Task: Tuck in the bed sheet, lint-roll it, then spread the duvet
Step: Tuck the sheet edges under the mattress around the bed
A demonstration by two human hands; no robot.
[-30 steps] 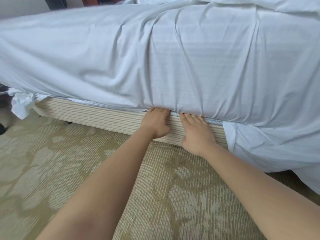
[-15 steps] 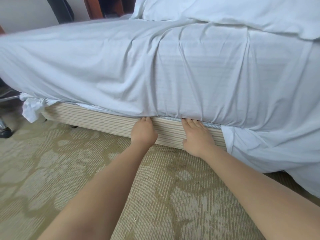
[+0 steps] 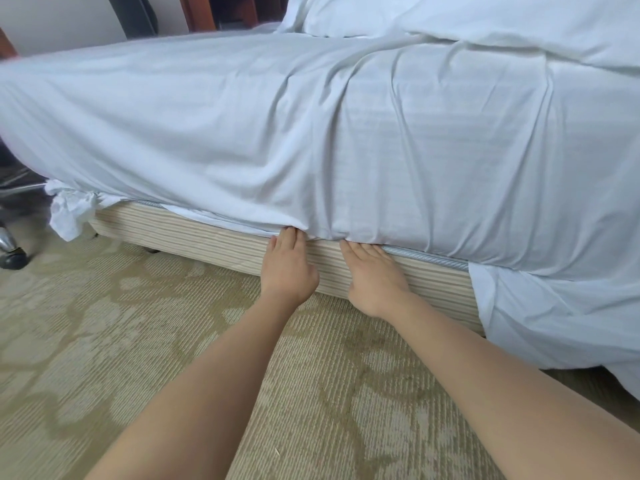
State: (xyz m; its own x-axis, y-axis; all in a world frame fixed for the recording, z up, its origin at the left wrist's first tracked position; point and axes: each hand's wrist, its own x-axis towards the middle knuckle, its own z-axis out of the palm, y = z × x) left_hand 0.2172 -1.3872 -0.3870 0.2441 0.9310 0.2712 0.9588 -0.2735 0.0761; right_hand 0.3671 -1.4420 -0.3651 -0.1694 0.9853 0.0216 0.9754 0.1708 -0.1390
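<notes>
- Head view looks down along both bare forearms to the side of a bed, and the person is low beside it.
- The white sheet (image 3: 311,140) covers the top and side of the mattress, with long creases running down to its lower edge.
- The left hand (image 3: 287,268) lies flat against the striped base (image 3: 194,233); its fingers are straight, and the tips go under the sheet edge, in the seam between mattress and base.
- The right hand (image 3: 374,275) lies just beside it, also flat with straight fingers, and its tips disappear under the same edge.
- Neither hand is curled round the cloth; both only press on it, so the sheet edge lies directly at and above the fingertips.
- Left of the hands the sheet is pushed in, but at the far corner a crumpled end (image 3: 71,209) hangs out.
- Right of the hands a loose part of the sheet (image 3: 540,313) hangs down over the base to the carpet (image 3: 138,341).
- The duvet (image 3: 485,19) lies bunched on top of the bed, at the back right.
- A chair wheel (image 3: 12,259) stands on the carpet at the left edge.
</notes>
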